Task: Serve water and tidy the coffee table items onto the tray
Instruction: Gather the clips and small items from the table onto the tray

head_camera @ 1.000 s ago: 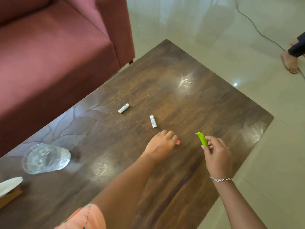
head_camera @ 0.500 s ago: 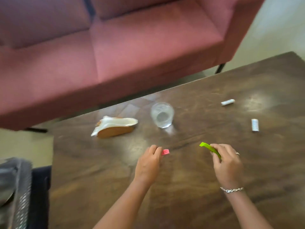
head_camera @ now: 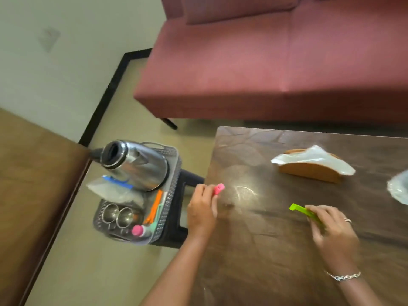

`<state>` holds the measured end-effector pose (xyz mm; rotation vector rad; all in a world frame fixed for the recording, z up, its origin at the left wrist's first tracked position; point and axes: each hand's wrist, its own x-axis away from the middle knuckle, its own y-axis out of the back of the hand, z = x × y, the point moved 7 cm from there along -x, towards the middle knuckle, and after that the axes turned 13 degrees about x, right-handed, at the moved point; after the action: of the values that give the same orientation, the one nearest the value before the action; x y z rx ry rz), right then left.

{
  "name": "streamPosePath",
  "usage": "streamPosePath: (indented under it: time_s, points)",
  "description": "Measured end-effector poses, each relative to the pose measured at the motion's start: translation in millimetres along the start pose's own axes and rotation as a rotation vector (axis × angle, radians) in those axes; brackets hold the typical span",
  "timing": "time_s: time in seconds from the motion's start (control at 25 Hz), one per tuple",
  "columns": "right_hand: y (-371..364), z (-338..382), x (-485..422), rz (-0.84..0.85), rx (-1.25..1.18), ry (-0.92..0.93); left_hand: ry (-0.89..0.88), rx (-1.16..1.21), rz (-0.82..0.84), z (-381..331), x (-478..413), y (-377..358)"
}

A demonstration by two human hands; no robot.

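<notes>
Gripping pink clip [head_camera: 219, 188] (left hand [head_camera: 202, 212]), green clip [head_camera: 305, 212] (right hand [head_camera: 333, 234])

A home living room is shown: a maroon upholstered sofa [head_camera: 276, 62] is set behind a dark wooden coffee table [head_camera: 287, 250], with a tiled floor [head_camera: 99, 272], a plain wall [head_camera: 66, 51], and a steel kettle [head_camera: 136, 166] kept in a basket tray [head_camera: 170, 204] just beside the table.

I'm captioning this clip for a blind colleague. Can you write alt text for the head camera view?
Over a dark wooden coffee table, the left hand holds a small pink item and the right hand a green clip. Left of the table, a basket tray holds a steel kettle.
</notes>
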<state>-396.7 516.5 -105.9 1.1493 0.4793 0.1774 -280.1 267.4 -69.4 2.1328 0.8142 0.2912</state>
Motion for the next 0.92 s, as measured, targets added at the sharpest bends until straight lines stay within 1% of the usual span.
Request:
streamPosePath:
  time_s: [0.12, 0.2, 0.28, 0.36, 0.44, 0.52, 0.6, 0.72, 0.92]
  points:
    - [-22.2, 62.6, -7.9, 0.03, -0.029, 0.097, 0.123, -0.022, -0.158, 63.4, -29.6, 46.6]
    - [-34.1, 94.1, -9.1, 0.051, -0.042, 0.135, 0.23, -0.038, -0.204, 106.6, -42.8, 68.0]
    - [-45.2, 119.1, -6.1, 0.078, -0.062, 0.156, 0.31, -0.091, -0.145, 141.3, -53.1, 72.8]
    - [-55.7, 142.2, -0.8, 0.106, -0.085, 0.18, 0.317, -0.132, -0.055, 165.8, -64.7, 67.5]
    - [-65.5, 160.5, 5.7, 0.117, -0.089, 0.218, 0.266, -0.161, 0.023, 180.5, -77.3, 57.3]
    - [-74.2, 173.4, 12.3, 0.124, -0.091, 0.247, 0.191, -0.241, 0.13, 188.6, -88.9, 41.5]
    - [-83.5, 182.1, 17.8, 0.144, -0.106, 0.265, 0.164, -0.305, 0.219, 195.4, -97.7, 26.7]
    - [-92.1, 190.1, 22.2, 0.175, -0.122, 0.255, 0.166, -0.32, 0.267, 203.0, -107.3, 13.6]
    - [-104.2, 198.2, 23.9, 0.157, -0.111, 0.289, 0.161, -0.361, 0.342, 211.6, -117.2, 1.2]
